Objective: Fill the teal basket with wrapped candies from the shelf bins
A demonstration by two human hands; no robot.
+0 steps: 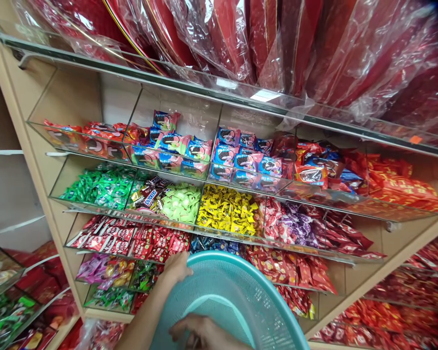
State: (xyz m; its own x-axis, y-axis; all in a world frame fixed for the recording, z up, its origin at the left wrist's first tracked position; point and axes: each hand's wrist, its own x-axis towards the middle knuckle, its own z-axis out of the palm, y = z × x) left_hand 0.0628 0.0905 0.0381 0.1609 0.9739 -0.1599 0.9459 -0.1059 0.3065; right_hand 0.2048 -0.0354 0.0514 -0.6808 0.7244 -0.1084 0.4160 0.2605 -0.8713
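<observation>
A teal plastic mesh basket (pixel 255 272) is tilted toward me at the bottom centre, and no goods show in the part I can see. My left hand (pixel 178 268) grips its rim on the upper left side, fingers closed over the edge. Over the basket's inside is my right hand (pixel 200 330), slightly blurred, its fingers loosely bent and apart with nothing visible in them. Just beyond the rim, dark blue wrapped sweets (pixel 217 244) lie on a shelf, partly hidden by the basket.
Glass-fronted shelves hold yellow sweets (pixel 228 211), green sweets (pixel 102 187), Snickers bars (pixel 151 197), blue-and-pink cookie packs (pixel 226 153) and red packets (pixel 397 177). Red items in clear plastic (pixel 241 39) overhang the top glass shelf (pixel 190 82). Wooden side panels (pixel 32 146) frame the unit.
</observation>
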